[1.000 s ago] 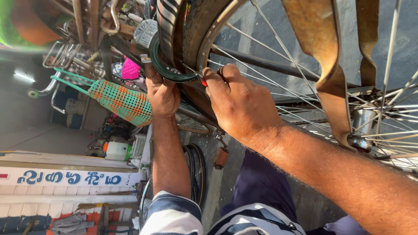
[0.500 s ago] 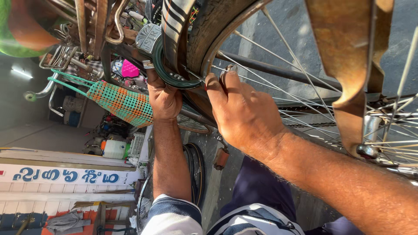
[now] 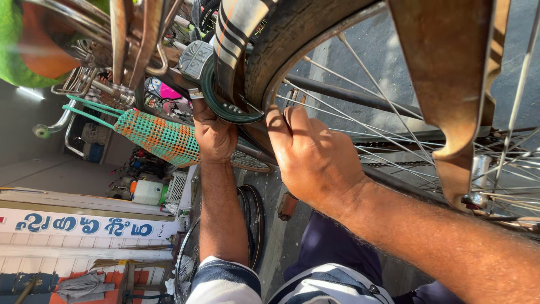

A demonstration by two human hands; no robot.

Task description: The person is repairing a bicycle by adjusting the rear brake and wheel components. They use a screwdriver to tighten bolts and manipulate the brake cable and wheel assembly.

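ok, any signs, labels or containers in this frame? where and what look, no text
Signboard: lower left, long white band with blue lettering, red edging below.
Embossed plate: on the grey metal lock body at the wheel, above the left hand, rounded, dull silver.
Jug: left of centre among the clutter, squat white plastic container with a green cap.
No screens visible.

Both hands [image 3: 253, 141] grip the tyre [image 3: 292, 39], spokes [image 3: 394, 135] right.

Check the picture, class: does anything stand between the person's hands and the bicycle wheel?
Nothing visible does. The left hand grips the green ring lock, and the right hand presses directly on the tyre.
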